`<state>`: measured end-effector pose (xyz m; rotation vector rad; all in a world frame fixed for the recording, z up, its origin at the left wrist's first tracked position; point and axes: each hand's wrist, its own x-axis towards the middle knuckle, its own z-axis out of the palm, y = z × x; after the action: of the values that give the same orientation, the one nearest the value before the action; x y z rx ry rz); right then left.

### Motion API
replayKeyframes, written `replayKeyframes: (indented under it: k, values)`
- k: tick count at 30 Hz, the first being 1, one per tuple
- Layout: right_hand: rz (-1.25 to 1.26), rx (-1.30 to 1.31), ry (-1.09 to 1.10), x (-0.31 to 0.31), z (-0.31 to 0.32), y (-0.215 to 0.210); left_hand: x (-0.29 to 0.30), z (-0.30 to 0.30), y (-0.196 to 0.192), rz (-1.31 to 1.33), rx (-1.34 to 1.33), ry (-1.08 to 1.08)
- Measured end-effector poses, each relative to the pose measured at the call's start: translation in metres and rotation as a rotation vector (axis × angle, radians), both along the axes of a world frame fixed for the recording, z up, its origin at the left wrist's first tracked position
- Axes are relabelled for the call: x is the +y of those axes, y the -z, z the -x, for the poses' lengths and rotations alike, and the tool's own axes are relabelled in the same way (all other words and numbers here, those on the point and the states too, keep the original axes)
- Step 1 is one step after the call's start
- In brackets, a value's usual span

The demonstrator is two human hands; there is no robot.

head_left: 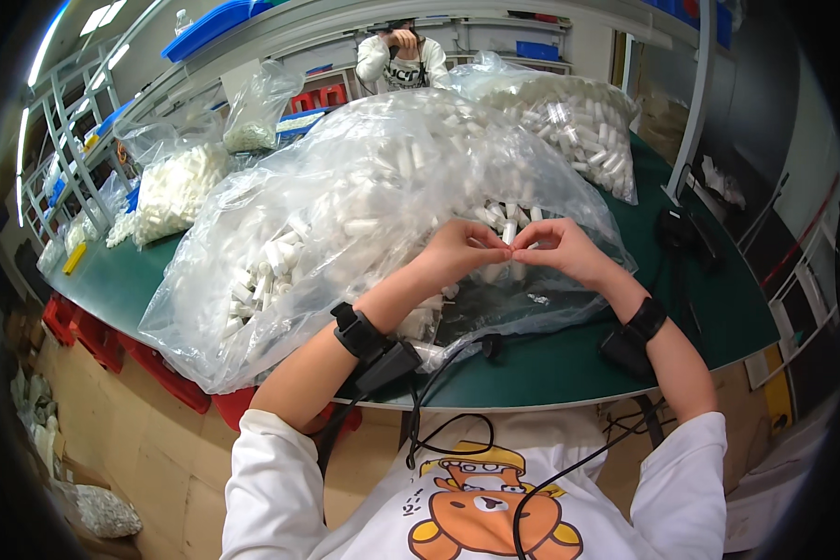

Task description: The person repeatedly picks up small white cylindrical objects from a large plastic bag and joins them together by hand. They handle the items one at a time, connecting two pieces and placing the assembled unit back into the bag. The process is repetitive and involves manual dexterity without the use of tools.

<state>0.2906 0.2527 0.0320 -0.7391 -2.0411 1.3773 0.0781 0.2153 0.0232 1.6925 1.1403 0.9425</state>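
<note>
My left hand [459, 250] and my right hand [563, 248] meet fingertip to fingertip over the open mouth of a big clear plastic bag [345, 215] full of small white plastic tubes. Between the fingertips of both hands sits one small white tube [511, 232], pinched from each side. Both wrists carry black bands with cables. The bag lies on a green table [569, 359] directly in front of me, its opening turned toward my hands. Loose white tubes lie under my hands inside the bag.
A second clear bag of white tubes [583, 121] stands behind at the right. Smaller bags of white parts [173, 187] lie at the left. A black device [679, 229] sits at the table's right. Another person [401, 56] sits across the table. Red crates [159, 369] stand below the left edge.
</note>
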Motion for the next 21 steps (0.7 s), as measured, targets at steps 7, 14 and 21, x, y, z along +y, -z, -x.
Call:
replayKeyframes:
  k: [7, 14, 21]
  values:
    - [-0.069, 0.030, 0.032, -0.003, 0.002, -0.002, -0.006, -0.003, -0.008, -0.022, 0.046, -0.083]
    - [-0.193, 0.040, 0.047, 0.002, 0.002, 0.005, -0.004, -0.002, -0.006, -0.027, 0.086, -0.077]
    - [-0.108, 0.005, 0.052, -0.004, 0.004, -0.001, 0.001, -0.004, 0.006, -0.094, -0.061, 0.000]
